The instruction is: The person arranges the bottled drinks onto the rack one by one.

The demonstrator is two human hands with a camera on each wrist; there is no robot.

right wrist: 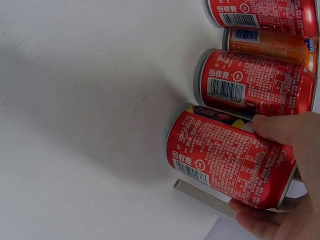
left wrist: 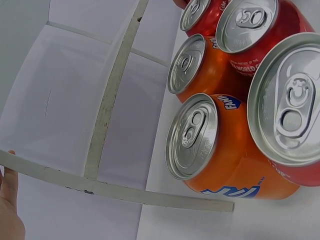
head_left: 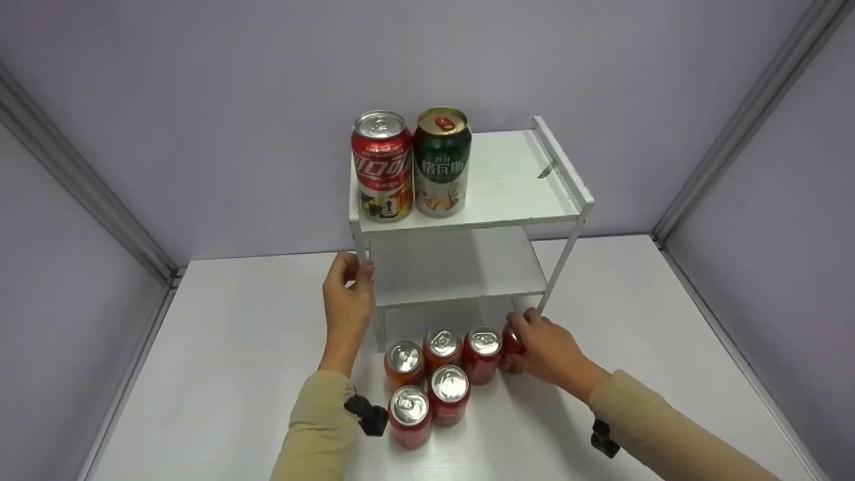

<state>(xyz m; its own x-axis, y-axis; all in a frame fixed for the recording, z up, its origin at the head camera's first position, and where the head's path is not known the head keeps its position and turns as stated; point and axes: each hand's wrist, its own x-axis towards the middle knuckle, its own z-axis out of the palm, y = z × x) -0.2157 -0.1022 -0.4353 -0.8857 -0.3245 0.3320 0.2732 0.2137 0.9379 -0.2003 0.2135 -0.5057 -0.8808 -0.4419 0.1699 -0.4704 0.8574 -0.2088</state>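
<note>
My right hand (head_left: 544, 347) grips a red Coca-Cola can (right wrist: 230, 157) near its top, beside the shelf's front right leg. Left of it, another red can (head_left: 482, 354) stands close by. My left hand (head_left: 349, 294) is at the front left post of the white shelf (head_left: 521, 180), thumb near the post; in the left wrist view a finger lies against that post. Two orange Fanta cans (left wrist: 240, 155) and more red cans (head_left: 449, 395) stand upright in front of the shelf. On the top tier are a red Coca-Cola can (head_left: 382, 167) and a green-and-white can (head_left: 442, 164).
The shelf's middle tier (head_left: 454, 264) lies below the top one. A raised side rail (head_left: 564, 160) edges the top tier on the right. The white table (head_left: 247, 361) runs back to pale walls (head_left: 267, 120) on three sides.
</note>
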